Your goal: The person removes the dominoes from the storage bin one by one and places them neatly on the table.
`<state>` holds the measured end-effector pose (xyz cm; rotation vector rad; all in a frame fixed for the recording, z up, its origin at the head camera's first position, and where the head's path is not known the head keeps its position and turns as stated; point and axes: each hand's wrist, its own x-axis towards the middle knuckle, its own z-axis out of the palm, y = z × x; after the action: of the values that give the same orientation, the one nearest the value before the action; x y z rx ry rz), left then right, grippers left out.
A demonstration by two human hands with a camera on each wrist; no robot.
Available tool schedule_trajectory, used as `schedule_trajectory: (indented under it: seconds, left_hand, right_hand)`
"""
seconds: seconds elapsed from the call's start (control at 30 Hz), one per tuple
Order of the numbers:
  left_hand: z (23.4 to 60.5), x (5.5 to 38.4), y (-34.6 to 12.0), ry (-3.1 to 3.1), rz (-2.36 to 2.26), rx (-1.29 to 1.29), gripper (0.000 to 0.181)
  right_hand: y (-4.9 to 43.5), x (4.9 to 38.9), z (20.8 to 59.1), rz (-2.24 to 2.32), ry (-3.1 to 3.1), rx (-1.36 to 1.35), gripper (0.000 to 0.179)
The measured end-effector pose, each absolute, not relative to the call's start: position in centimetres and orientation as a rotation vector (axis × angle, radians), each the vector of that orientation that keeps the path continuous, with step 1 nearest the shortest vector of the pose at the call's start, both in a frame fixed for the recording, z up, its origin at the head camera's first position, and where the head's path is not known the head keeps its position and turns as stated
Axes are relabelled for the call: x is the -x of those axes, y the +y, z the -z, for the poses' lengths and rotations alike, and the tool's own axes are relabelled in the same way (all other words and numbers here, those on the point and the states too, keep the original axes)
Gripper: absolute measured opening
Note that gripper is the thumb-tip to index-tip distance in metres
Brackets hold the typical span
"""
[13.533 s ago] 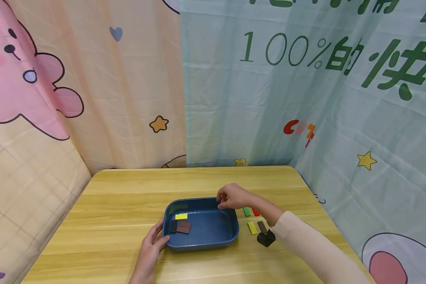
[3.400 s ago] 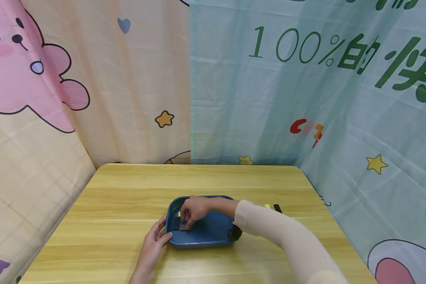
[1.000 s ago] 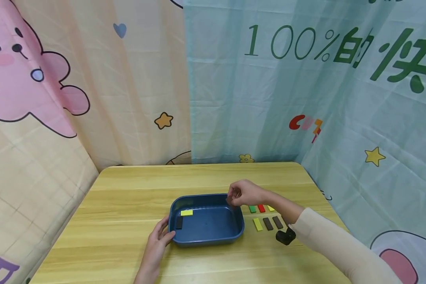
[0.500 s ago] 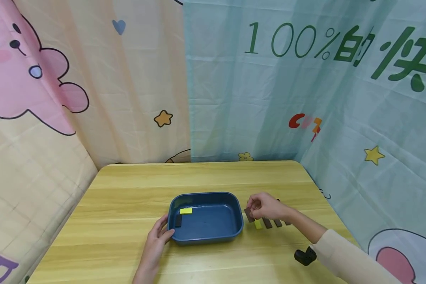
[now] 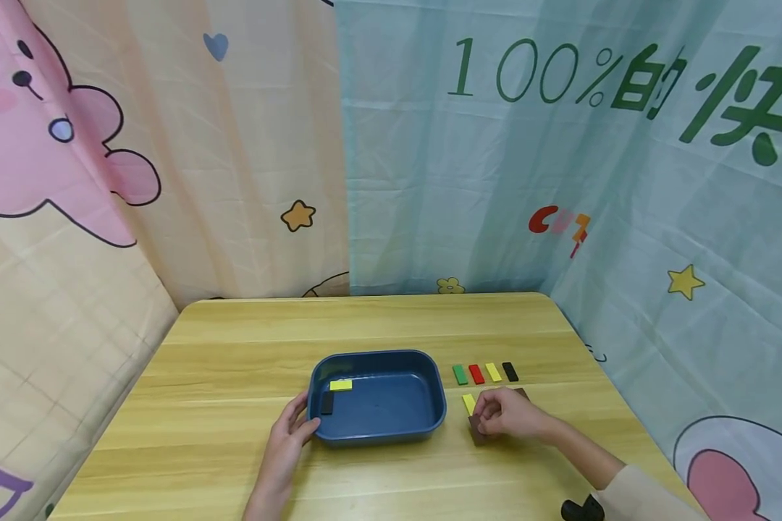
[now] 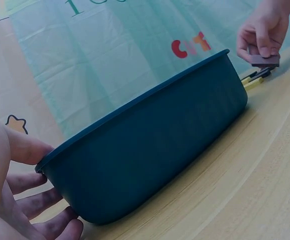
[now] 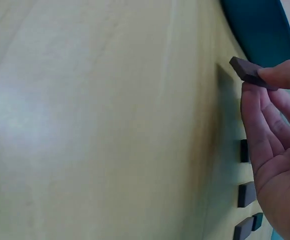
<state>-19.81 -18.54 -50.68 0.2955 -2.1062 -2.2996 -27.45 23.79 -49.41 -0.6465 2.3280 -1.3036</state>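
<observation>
A dark blue plastic tray (image 5: 391, 436) stands on the table, and my left hand (image 5: 283, 452) grips its left end. In the left wrist view, the thumb is on the rim and the fingers lie against the outer wall. Inside are a yellow domino-like block (image 5: 341, 385) and a black block (image 5: 327, 403). Right of the tray, my right hand (image 5: 511, 416) pinches a brown block (image 5: 476, 432) between thumb and fingers. The right wrist view shows this brown block (image 7: 245, 69) held above the tabletop. A yellow block (image 5: 469, 404) lies just beyond it.
A far row on the table (image 5: 234, 405) holds a green block (image 5: 459, 374), a red block (image 5: 476, 374), a yellow block (image 5: 493, 372) and a black block (image 5: 510, 372). The right hand partly hides the nearer row's brown blocks (image 5: 523, 393). Printed curtains surround the table.
Brown blocks seen in the tray earlier are gone from it. My right hand has carried a brown block from the tray's right rim rightward and nearer to me. The left hand keeps its grip.
</observation>
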Motion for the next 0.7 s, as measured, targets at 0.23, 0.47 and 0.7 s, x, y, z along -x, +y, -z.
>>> schedule_trajectory:
  seconds: [0.23,0.47,0.7]
  left_hand:
    - [50.7,19.91,-18.63,-2.102,2.309,-0.301,0.059]
    - [50.62,19.92,-18.73,-2.104,2.307,-0.3,0.059]
    - [50.6,19.89,-18.7,-2.113,2.307,-0.293,0.06]
  right_hand:
    - [24.43,26.83,50.09,1.156,2.459,0.666,0.015]
    - [24.3,27.24,49.77,1.006,2.552,0.772,0.011]
    - [24.18,26.97,49.45,0.955,2.566,0.77,0.013]
